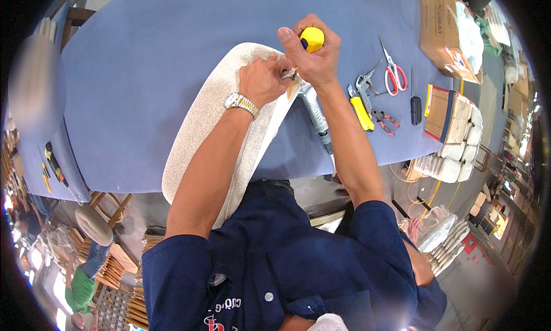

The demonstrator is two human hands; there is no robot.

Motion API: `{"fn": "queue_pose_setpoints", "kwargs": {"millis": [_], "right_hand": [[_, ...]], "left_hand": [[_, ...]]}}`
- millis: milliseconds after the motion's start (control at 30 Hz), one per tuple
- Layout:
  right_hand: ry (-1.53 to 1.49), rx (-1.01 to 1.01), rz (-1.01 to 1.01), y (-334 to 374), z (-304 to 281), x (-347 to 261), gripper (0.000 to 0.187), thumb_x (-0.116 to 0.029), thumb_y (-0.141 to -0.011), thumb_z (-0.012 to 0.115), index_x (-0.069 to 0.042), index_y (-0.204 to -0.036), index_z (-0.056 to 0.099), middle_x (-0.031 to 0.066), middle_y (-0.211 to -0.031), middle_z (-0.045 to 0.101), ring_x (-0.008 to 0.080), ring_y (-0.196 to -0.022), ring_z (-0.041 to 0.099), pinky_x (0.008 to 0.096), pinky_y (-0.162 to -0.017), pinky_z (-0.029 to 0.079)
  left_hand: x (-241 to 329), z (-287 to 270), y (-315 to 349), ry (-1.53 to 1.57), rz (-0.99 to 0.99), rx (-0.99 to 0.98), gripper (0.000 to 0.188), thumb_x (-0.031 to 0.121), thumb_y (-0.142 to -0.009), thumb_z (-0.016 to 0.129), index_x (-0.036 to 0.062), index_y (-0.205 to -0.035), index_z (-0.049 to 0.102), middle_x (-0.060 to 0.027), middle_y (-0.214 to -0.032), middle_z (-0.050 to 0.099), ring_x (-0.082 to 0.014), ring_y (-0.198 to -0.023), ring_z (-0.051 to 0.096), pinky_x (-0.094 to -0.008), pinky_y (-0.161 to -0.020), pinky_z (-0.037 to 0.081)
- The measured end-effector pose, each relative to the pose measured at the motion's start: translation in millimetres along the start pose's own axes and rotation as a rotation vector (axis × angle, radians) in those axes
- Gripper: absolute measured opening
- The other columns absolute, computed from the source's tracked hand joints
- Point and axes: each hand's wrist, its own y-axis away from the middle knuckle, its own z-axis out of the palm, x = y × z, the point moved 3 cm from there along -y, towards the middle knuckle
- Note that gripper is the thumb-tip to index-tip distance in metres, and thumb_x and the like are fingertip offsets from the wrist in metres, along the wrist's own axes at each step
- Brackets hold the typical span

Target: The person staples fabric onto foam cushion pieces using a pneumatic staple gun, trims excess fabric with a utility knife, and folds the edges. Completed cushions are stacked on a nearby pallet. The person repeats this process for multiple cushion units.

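A chair-back-shaped upholstered panel in speckled beige fabric lies tilted on the blue table, its near end against my body. My left hand is closed at its far right edge, pinching the bunched fabric there. In the fist of my right hand is a screwdriver with a yellow and dark handle. Its shaft points down at the panel's edge beside my left fingers, and its tip is hidden. A grey power tool, perhaps a staple gun, lies under my right forearm.
Right of my arm lie a yellow cutter, a grey air gun, red-handled scissors, pliers and a black-handled tool. Cardboard boxes stand at the table's right edge. Another person stands close at my right.
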Motion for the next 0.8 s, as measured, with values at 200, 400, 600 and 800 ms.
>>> {"fn": "queue_pose_setpoints", "kwargs": {"millis": [200,400,600,800], "right_hand": [[0.029,-0.01,0.05,2,-1,6,0.026,-0.019,-0.09,0.081,-0.007,-0.08,0.06,-0.0021,-0.064,0.057,0.0057,-0.058,0.051,0.0239,-0.051,0.042],[0.259,-0.05,0.072,0,10,-1,0.025,-0.022,-0.088,0.082,-0.01,-0.08,0.062,-0.0019,-0.07,0.061,0.0103,-0.061,0.051,0.029,-0.055,0.047],[0.316,0.2,0.347,25,-100,9,0.014,-0.022,-0.1,0.068,-0.012,-0.092,0.063,-0.0028,-0.071,0.052,0.0049,-0.063,0.046,0.0236,-0.053,0.04],[1.193,-0.261,0.018,34,-182,141,0.052,-0.035,-0.092,0.074,0.006,-0.123,0.062,0.0255,-0.106,0.067,0.0428,-0.099,0.064,0.0451,-0.09,0.052]], "left_hand": [[3,2,-4,0.019,-0.023,-0.055,0.031,0.044,-0.079,0.076,0.0159,-0.091,0.074,-0.011,-0.074,0.072,-0.0341,-0.067,0.07,-0.0487,-0.063,0.056],[0,-3,-3,0.223,-0.124,-0.215,0.027,0.036,-0.075,0.081,0.0161,-0.094,0.076,-0.0093,-0.086,0.077,-0.0284,-0.083,0.075,-0.0441,-0.075,0.058],[1,41,8,0.249,0.085,-0.044,0.037,0.031,-0.079,0.073,0.0121,-0.111,0.075,-0.012,-0.117,0.072,-0.0331,-0.113,0.065,-0.0508,-0.105,0.047],[11,49,36,-0.017,0.1,0.06,0.038,0.029,-0.081,0.071,0.0106,-0.114,0.072,-0.0114,-0.132,0.064,-0.0302,-0.131,0.053,-0.0579,-0.107,0.039]]}}
